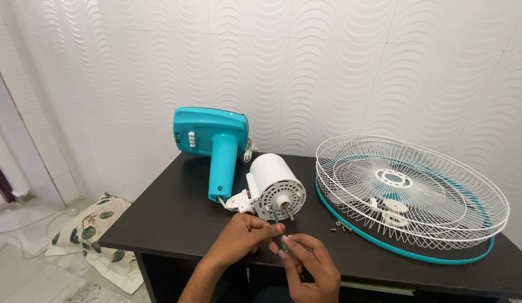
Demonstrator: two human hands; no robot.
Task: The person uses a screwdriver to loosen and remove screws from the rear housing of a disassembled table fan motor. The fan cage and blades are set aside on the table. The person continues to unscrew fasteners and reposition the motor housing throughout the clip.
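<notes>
black table [176,219]: both hands, left hand [238,235] & right hand [308,264], clamped on screwdriver [279,230] by fan motor [275,185].

The fan base [211,137] and its neck are turquoise with white buttons; the motor housing [274,183] is white. The wire fan guards [409,191] are white with a turquoise rim. The table [176,219] is black. The wall [328,67] carries white wavy relief. The floor cloth [95,230] is cream with green leaves.
</notes>
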